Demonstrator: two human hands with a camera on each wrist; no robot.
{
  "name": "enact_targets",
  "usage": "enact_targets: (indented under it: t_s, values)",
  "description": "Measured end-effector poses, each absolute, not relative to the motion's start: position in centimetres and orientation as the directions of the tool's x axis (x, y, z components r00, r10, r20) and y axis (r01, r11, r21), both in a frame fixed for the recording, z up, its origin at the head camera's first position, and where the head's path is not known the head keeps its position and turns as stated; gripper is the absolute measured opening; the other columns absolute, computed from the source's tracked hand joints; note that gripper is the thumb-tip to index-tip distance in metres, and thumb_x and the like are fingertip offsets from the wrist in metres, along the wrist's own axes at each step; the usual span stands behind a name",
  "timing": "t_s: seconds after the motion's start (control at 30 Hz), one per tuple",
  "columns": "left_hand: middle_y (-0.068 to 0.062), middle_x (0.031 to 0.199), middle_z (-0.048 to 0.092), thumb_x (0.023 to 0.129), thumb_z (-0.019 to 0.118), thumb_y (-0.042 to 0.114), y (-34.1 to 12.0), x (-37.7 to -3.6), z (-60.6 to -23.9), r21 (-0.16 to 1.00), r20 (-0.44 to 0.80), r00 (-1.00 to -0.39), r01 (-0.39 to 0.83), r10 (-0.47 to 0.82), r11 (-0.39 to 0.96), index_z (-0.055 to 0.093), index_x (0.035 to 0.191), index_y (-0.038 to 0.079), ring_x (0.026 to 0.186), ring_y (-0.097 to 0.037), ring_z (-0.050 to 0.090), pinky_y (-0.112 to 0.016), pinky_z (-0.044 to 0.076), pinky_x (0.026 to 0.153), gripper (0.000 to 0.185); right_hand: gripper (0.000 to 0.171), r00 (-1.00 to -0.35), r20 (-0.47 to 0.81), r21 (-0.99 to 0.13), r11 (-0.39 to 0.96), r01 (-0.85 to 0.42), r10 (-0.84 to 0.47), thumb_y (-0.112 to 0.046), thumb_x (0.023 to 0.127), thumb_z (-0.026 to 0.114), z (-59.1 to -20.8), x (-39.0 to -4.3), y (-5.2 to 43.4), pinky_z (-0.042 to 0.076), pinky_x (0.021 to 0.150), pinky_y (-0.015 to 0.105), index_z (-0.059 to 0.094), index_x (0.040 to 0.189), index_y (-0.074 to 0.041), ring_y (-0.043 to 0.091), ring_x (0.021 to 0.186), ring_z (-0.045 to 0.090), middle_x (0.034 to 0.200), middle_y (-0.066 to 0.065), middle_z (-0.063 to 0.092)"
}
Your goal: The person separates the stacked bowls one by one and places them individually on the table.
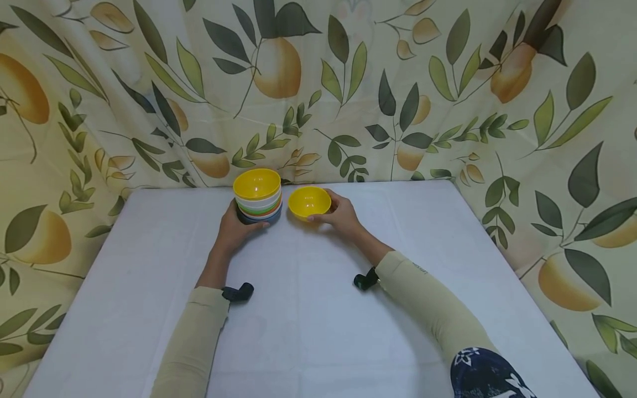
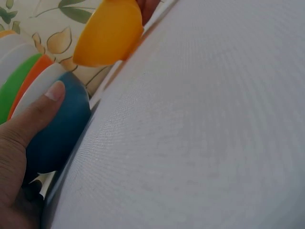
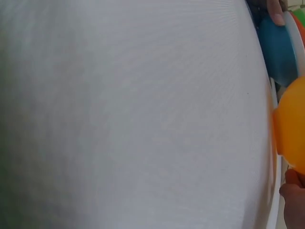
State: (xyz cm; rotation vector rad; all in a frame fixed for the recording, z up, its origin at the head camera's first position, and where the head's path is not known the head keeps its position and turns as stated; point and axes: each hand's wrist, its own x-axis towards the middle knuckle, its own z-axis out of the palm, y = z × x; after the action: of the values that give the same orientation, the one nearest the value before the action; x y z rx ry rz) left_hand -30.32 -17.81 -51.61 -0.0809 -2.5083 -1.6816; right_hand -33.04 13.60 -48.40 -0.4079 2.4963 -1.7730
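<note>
Head view: left hand [image 1: 238,226] curled round base of one bowl stack [image 1: 258,198], thumb on blue bottom bowl [image 2: 57,129]. Right hand [image 1: 340,214] gripping single yellow bowl [image 1: 309,202] by its rim, just right of stack on white table [image 1: 308,309]. Visible stack colours: yellow, white, green, orange, blue (exact count unclear). Two beige sleeves [image 1: 428,293]. One leaf-and-fruit curtain [image 1: 448,88] behind.

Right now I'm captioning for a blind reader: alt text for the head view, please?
A left hand grips a stack of coloured bowls while the right hand holds a single yellow bowl beside it, on a white table.
</note>
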Motion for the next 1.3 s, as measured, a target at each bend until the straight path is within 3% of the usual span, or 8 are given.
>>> enact_targets:
  t_s: [0.63,1.3]
  values:
    - [-0.011,0.158,0.047,0.076,0.097,0.033,-17.91,-30.18,-51.62,0.914,0.144,-0.989,0.117,-0.040,0.388,0.030,0.164,0.015,0.146,-0.031,0.041,-0.051,0.029,0.125,0.112,0.096,-0.953,0.030,-0.923,0.358,-0.141,-0.301,-0.020,0.087,0.089,-48.41,-33.33,13.57,0.037,0.122,0.038,0.033,0.163,-0.005,0.025,0.142,0.047,0.159,0.011,0.047]
    - [-0.013,0.160,0.044,0.077,0.097,0.034,-18.00,-30.19,-51.48,0.911,0.123,-0.991,0.093,-0.049,0.401,0.026,0.165,0.013,0.148,-0.033,0.039,-0.052,0.028,0.125,0.115,0.096,-0.961,0.016,-0.913,0.387,-0.127,-0.277,-0.025,0.087,0.089,-48.02,-33.53,13.25,0.036,0.122,0.040,0.034,0.162,-0.003,0.028,0.142,0.047,0.159,0.012,0.047]
